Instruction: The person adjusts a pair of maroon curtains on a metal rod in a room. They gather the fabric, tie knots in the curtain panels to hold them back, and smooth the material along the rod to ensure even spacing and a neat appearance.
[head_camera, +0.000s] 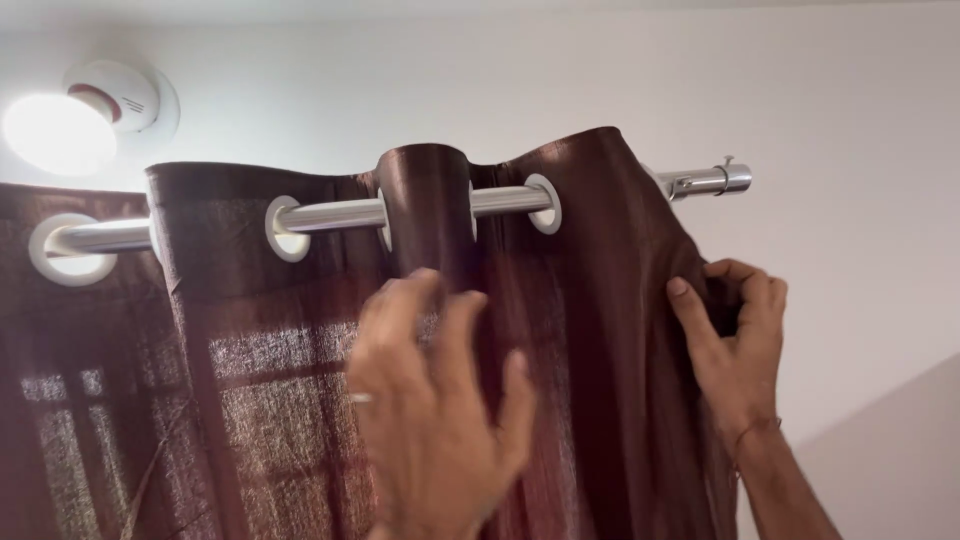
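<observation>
A dark brown curtain (250, 330) with white eyelet rings (287, 229) hangs from a shiny metal rod (330, 214). My left hand (435, 410) is raised in front of the curtain's middle folds, fingers spread, a ring on one finger, its fingertips at the fabric just below the rod. My right hand (735, 345) pinches the curtain's right edge (690, 270) below the end of the rod. Window light shows through the thin fabric at lower left.
The rod ends in a metal cap with a small screw (725, 178) at the upper right. A round ceiling light (60, 130) glows at upper left beside a white round detector (125, 95). A white wall (850, 200) lies to the right.
</observation>
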